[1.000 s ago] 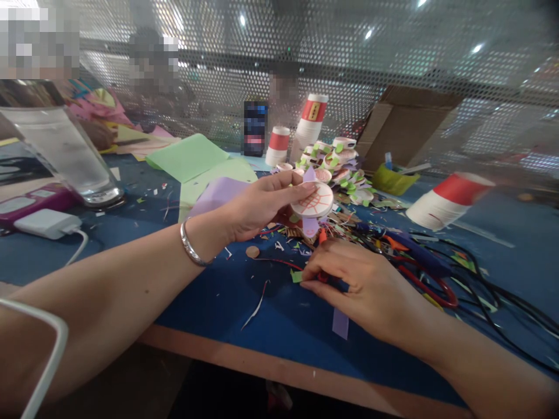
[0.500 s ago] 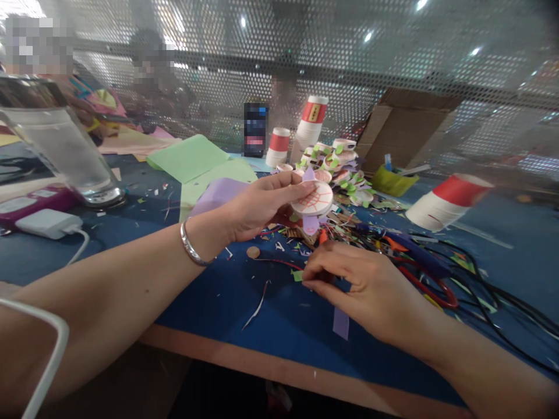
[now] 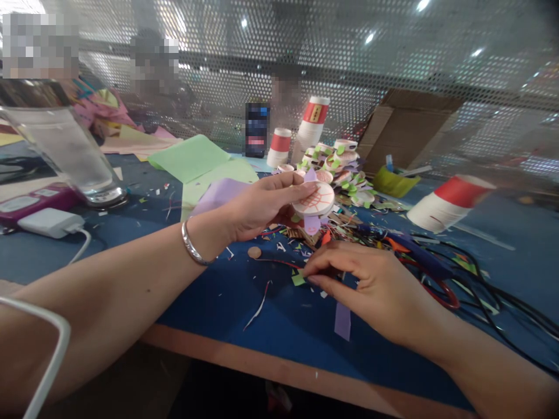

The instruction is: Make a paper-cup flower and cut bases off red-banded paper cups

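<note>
My left hand [image 3: 275, 201], wearing a silver bangle, is closed on a paper turtle [image 3: 317, 201], a white round cup base with orange shell lines and purple paper flaps, raised above the table. Low over the tabletop, my right hand [image 3: 353, 270] has its fingers bent in a pinch; whatever is between the tips is hidden. Beside those fingertips lies a green paper scrap [image 3: 298, 278]. A thin red wire runs from near them to a small round disc [image 3: 254, 252]. Under the right hand is a purple paper strip [image 3: 343, 321].
Behind stand a pile of similar paper turtles [image 3: 345, 166], stacked paper cups [image 3: 312, 125] and a phone [image 3: 257, 131]. A leaning cup stack [image 3: 452, 202], blue glue gun [image 3: 417, 256] and black cables lie right. Left are green paper sheets [image 3: 192, 157], a glass bottle [image 3: 72, 151] and a white charger [image 3: 50, 223].
My right hand's fingertips have shifted slightly right and up, showing a little more of the green scrap. My left hand keeps its hold on the paper turtle.
</note>
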Demonstrator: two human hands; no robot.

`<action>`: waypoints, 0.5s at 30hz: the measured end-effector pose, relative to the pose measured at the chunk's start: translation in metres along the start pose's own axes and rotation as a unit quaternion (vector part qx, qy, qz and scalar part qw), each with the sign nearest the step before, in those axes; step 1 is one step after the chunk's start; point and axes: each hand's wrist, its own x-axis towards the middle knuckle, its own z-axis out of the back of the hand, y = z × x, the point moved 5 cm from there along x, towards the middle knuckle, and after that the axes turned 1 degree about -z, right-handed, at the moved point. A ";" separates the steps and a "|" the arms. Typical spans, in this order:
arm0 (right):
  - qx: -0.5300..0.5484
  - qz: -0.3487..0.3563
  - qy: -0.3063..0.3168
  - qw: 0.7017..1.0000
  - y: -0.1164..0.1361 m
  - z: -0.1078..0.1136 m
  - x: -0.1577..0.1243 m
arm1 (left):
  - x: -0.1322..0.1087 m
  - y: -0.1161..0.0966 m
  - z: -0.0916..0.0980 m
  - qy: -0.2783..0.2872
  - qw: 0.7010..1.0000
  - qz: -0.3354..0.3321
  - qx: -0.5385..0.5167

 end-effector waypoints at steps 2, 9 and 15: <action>0.000 -0.006 -0.010 1.000 0.001 0.002 0.000 | 0.000 0.000 0.000 -0.001 1.000 0.005 -0.001; -0.010 0.043 -0.047 0.998 0.008 0.008 -0.001 | 0.002 0.007 0.005 0.032 0.999 0.028 0.010; -0.086 0.115 -0.166 0.975 0.018 0.021 -0.009 | 0.003 0.012 0.007 0.039 0.996 0.071 0.025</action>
